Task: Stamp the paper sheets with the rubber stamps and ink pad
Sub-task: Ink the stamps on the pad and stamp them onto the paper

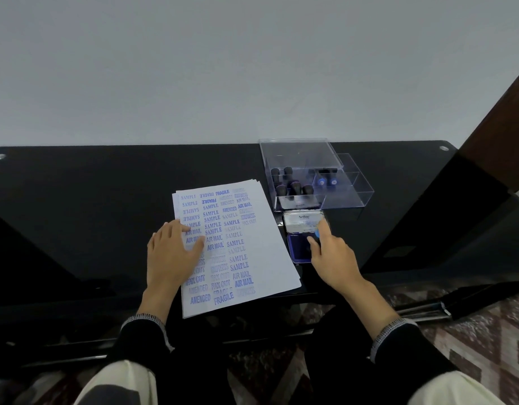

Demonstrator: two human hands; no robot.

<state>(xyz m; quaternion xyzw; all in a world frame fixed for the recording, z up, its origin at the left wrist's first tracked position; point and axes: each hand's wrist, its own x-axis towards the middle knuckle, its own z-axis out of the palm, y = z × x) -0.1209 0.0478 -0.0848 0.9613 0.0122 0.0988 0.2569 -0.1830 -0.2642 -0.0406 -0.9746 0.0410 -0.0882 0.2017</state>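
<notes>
While stamped "SAMPLE", "AIR MAIL", "FRAGILE", paper sheets (252, 238) beside "Artline" ink pad (300, 230).

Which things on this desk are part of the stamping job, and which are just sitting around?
Part of the job:
paper sheets under the left hand
ink pad, open
stamp in the right hand, on the pad
spare stamps in the clear box

Just there:
black desk
patterned rug

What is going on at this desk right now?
A person is stamping paper. The left hand lies flat on the stack of paper sheets, already crowded with blue stamp marks. The right hand presses a rubber stamp onto the open ink pad. More stamps stand in the clear box behind.
</notes>
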